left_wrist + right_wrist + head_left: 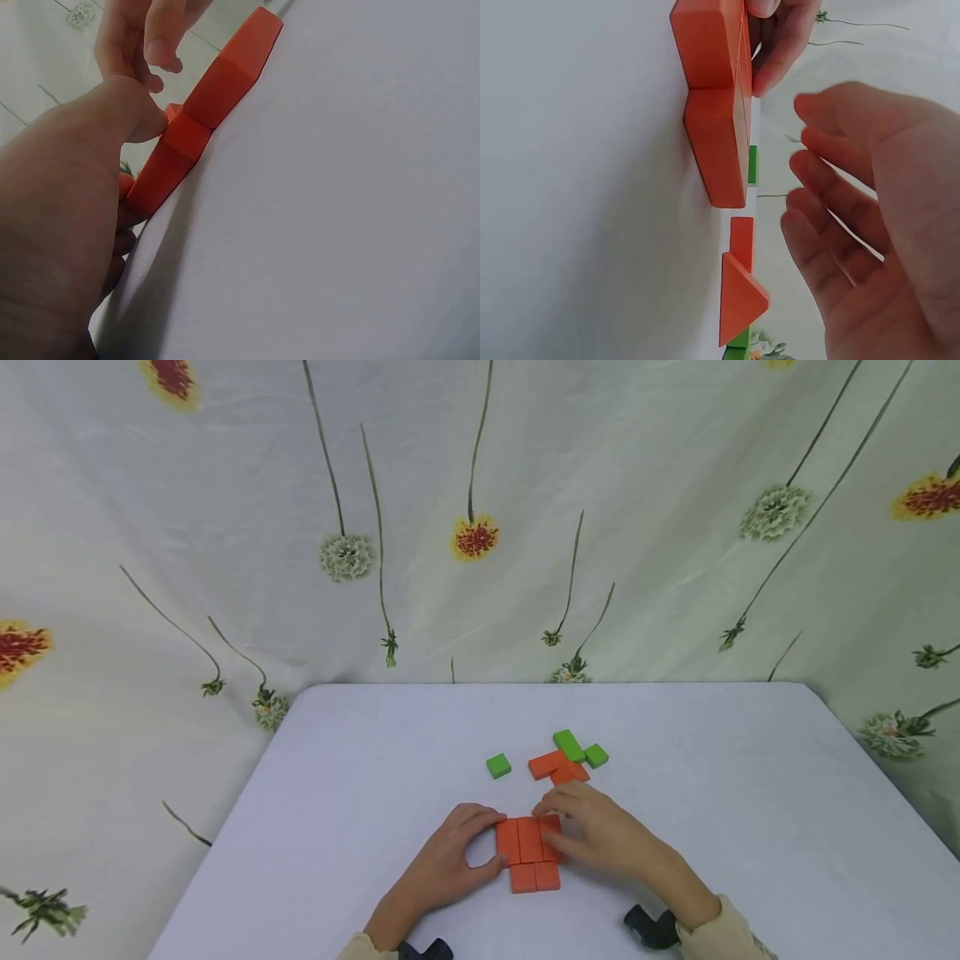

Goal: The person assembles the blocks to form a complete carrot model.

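We see the white rectangular surface (337, 793) run wide to left and right before its edges. On it we find the left hand (453, 856), its grip pinching the left edge of a flat cluster of orange-red rectangular blocks (529, 841), the right hand (607, 828), its grip spread just off the right edge, and, farther out, loose bright-green blocks (568, 745).

1. I see a white tabletop (750, 802) with rounded far corners.
2. Beyond its far edge I have a pale, lightly creased cloth (645, 452), visible along both sides too.
3. On it I make out red-and-yellow blooms (475, 538) and round whitish flowers (346, 557).
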Demonstrator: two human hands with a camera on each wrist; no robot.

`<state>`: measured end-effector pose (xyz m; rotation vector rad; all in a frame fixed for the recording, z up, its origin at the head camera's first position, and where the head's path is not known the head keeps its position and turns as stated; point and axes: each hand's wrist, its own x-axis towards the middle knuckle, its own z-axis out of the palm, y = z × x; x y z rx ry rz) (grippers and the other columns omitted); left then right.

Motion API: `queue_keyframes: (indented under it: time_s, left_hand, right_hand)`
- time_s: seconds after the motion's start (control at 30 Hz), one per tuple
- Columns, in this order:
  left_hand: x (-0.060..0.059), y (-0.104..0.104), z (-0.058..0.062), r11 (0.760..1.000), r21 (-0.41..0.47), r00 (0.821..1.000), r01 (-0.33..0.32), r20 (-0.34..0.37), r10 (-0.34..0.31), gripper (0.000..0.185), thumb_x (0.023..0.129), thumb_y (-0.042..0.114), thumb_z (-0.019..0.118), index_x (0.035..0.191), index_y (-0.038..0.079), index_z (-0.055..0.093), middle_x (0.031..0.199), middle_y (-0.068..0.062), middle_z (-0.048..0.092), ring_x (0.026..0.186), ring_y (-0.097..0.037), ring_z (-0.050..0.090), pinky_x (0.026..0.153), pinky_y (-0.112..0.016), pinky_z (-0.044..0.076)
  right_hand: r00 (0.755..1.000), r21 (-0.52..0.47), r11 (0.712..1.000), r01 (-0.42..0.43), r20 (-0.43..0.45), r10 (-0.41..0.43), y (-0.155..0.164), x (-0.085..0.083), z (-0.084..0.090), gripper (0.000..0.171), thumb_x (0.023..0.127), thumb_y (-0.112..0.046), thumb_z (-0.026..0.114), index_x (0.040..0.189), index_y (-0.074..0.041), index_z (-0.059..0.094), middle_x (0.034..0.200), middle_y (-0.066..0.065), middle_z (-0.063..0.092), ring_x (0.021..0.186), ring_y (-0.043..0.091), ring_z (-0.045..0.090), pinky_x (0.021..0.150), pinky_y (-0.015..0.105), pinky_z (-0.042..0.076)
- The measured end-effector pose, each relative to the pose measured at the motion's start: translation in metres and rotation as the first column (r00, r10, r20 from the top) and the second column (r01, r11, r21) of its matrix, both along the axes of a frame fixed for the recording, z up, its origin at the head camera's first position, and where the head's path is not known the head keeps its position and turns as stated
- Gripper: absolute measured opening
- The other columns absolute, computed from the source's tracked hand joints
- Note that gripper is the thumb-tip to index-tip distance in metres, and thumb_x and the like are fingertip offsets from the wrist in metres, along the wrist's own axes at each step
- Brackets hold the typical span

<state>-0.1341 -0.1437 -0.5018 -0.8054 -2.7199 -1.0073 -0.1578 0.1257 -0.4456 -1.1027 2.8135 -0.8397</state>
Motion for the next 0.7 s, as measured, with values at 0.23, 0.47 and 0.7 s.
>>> queue_keyframes:
  time_s: [0.23, 0.47, 0.7]
  left_hand:
    - [0.0, 0.0, 0.0, 1.0, 0.003, 1.0, 0.001, -0.005, -0.001, 0.046, 0.088, 0.031, 0.081, 0.131, 0.018, 0.067, 0.127, 0.01, 0.062, 0.124, -0.009, 0.055, 0.107, -0.034, 0.052]
    - [0.0, 0.001, 0.002, 1.0, -0.004, 1.0, 0.003, 0.016, -0.003, 0.046, 0.089, 0.031, 0.081, 0.131, 0.018, 0.067, 0.128, 0.011, 0.062, 0.123, -0.01, 0.055, 0.107, -0.034, 0.052]
    - [0.0, 0.001, 0.002, 1.0, -0.012, 1.0, -0.002, 0.022, 0.002, 0.046, 0.09, 0.032, 0.08, 0.132, 0.019, 0.066, 0.129, 0.011, 0.061, 0.124, -0.01, 0.054, 0.108, -0.034, 0.052]
  right_hand:
    - [0.978, -0.053, 0.985, 0.164, -0.123, -0.169, -0.002, -0.016, -0.005, 0.031, 0.089, -0.017, 0.08, 0.119, -0.015, 0.073, 0.114, -0.002, 0.069, 0.105, 0.015, 0.06, 0.089, 0.037, 0.059]
    - [0.935, -0.08, 0.954, 0.287, -0.194, -0.298, -0.002, -0.035, -0.008, 0.029, 0.088, -0.015, 0.08, 0.117, -0.015, 0.074, 0.112, 0.002, 0.071, 0.109, 0.023, 0.059, 0.088, 0.04, 0.059]
    - [0.924, -0.023, 0.945, 0.327, -0.203, -0.324, -0.005, -0.05, -0.011, 0.038, 0.088, -0.017, 0.08, 0.125, -0.01, 0.071, 0.12, 0.007, 0.071, 0.117, 0.028, 0.058, 0.096, 0.042, 0.057]
